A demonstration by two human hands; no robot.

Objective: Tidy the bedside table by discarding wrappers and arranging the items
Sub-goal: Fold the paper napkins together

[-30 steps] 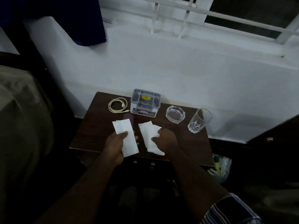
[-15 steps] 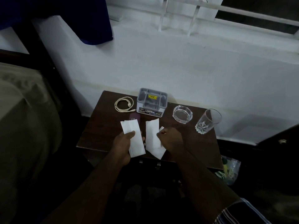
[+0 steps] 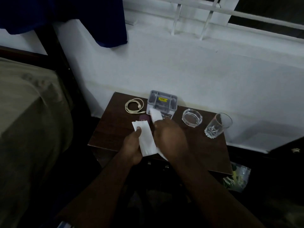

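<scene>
Here, left to right:

1. Bed (image 3: 28, 112): olive cover, at the far left, well apart from the surface (image 3: 115, 129).
2. Cable (image 3: 133, 106): pale, coiled, at the back left of the surface, untouched.
3. Left hand (image 3: 133, 145): thumb and fingers curled round a white paper (image 3: 145, 140), held over the front edge of the surface; the paper's long axis runs away from the person, tilted slightly left.
4. Dark maroon item (image 3: 144, 118): partly hidden just behind the left paper; what it is cannot be told.
5. Second white paper (image 3: 155, 115): pinched in the right hand (image 3: 169, 137), which is blurred; its far end shows in front of the grey box (image 3: 162, 102), its near end pokes out below the hand. The two papers lie side by side, nearly touching, so stacking them looks the likely next move.
6. Ashtray (image 3: 192, 117): clear glass, right of the box, clear of both hands.
7. Glass (image 3: 218, 125): the nearest obstacle should the right hand swing outward.
8. Bag of rubbish (image 3: 238, 178): on the floor past the right front corner, nearer the right hand.
</scene>
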